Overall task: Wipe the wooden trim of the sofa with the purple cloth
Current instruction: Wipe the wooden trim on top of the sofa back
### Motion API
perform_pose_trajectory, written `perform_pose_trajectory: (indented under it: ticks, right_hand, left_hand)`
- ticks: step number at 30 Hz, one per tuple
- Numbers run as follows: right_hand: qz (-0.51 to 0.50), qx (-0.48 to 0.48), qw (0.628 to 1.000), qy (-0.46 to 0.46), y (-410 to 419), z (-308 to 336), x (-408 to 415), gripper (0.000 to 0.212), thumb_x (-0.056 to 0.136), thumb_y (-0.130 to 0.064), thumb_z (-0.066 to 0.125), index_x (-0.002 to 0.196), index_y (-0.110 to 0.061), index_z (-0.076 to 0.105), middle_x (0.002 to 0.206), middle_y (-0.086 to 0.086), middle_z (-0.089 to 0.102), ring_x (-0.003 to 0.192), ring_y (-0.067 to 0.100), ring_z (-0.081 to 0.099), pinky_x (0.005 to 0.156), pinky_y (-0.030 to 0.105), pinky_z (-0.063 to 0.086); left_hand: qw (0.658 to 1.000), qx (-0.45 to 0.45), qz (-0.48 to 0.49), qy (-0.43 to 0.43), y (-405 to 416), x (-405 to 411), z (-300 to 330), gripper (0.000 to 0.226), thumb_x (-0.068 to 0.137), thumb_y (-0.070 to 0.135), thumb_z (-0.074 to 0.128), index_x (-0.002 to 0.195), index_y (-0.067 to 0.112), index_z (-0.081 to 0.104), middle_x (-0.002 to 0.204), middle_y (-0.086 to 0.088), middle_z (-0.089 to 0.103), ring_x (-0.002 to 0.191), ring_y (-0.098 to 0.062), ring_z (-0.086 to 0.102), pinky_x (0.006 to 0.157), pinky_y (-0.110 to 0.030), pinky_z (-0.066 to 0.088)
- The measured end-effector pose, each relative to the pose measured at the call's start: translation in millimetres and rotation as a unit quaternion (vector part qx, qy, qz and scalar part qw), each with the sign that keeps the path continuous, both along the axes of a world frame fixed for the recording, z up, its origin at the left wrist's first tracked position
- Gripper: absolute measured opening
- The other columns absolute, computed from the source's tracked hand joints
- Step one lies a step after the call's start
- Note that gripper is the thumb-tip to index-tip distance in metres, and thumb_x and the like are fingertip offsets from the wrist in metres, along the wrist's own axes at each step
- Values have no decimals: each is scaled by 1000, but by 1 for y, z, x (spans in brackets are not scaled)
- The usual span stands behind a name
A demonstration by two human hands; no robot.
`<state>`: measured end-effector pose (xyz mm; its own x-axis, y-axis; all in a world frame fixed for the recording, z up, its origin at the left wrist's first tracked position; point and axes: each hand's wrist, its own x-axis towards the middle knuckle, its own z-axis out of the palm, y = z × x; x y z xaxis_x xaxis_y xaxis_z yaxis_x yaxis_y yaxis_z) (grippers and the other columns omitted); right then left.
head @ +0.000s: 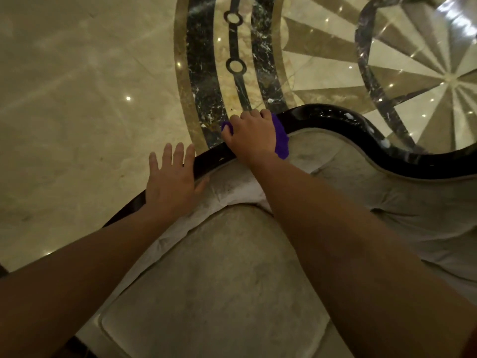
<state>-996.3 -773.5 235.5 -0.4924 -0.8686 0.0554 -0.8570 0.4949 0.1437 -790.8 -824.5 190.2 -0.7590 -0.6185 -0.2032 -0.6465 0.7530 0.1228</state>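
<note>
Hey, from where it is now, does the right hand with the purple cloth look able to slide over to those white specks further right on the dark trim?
Probably yes. The right hand presses the purple cloth on the wooden trim, and nothing lies on the trim between it and the white specks.

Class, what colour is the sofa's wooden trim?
Glossy black trim, clearest in the head view.

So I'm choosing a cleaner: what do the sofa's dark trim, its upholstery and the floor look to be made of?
The trim looks like dark wood with a glossy lacquer, since it mirrors the lights; pale specks sit on it. The upholstery appears to be beige velvet-like fabric, matte and mottled. The floor seems polished marble, veined, inlaid and reflective. The purple cloth under the right hand looks like soft fabric.
</note>
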Motion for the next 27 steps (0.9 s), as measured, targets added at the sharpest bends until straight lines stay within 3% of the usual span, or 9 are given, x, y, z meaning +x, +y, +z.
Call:
perform_pose_trajectory:
  ticks: [4, 8, 12, 17, 23, 27]
  right_hand:
    - [-10, -1, 999, 47, 19, 20, -34, 46, 104, -44, 39, 105, -14, 73, 105, 13, 74, 106, 34, 65, 104, 50, 42]
    - [-58, -19, 995, 76, 31, 35, -65, 46, 104, -43, 38, 104, -13, 73, 105, 15, 74, 103, 35, 65, 102, 50, 42]
    - [-102, -52, 993, 41, 40, 50, -89, 46, 102, -43, 39, 102, -12, 72, 99, 13, 73, 95, 34, 65, 95, 47, 43]
    - [-114, -65, 990, -41, 47, 63, -108, 40, 101, -46, 39, 93, -17, 65, 89, 7, 65, 84, 28, 58, 86, 44, 44]
    - [-167, -108, 978, -59, 84, 70, -139, 42, 104, -45, 40, 110, -14, 68, 89, 2, 58, 81, 23, 54, 70, 35, 36]
    - [-277, -150, 944, -100, 108, 73, -160, 38, 103, -41, 41, 99, -11, 66, 86, 4, 60, 79, 26, 56, 69, 35, 38]
  left_hand:
    - [999, 25, -10, -27, -5, -3, 3, 92, 98, 70, 40, 165, 14, 15, 173, -14, 18, 160, -38, 12, 123, -69, 11]
    - [997, 73, -25, 29, -17, -42, 11, 90, 99, 73, 34, 164, 14, 19, 173, -15, 16, 160, -37, 9, 123, -70, 7]
    - [989, 70, -74, 105, -8, -101, 22, 88, 99, 73, 32, 164, 15, 23, 171, -13, 24, 160, -34, 16, 124, -64, 13]
    - [992, 25, -72, 100, 6, -115, 15, 89, 94, 77, 40, 155, 13, 34, 152, -15, 47, 140, -36, 44, 114, -51, 37]
    - [989, 2, -74, 132, 7, -120, 10, 90, 97, 77, 34, 156, 9, 33, 152, -19, 48, 140, -39, 44, 115, -56, 36]
    - [987, 42, -69, 137, 5, -119, 10, 99, 93, 86, 29, 161, 15, 26, 161, -15, 42, 146, -36, 41, 119, -56, 33]
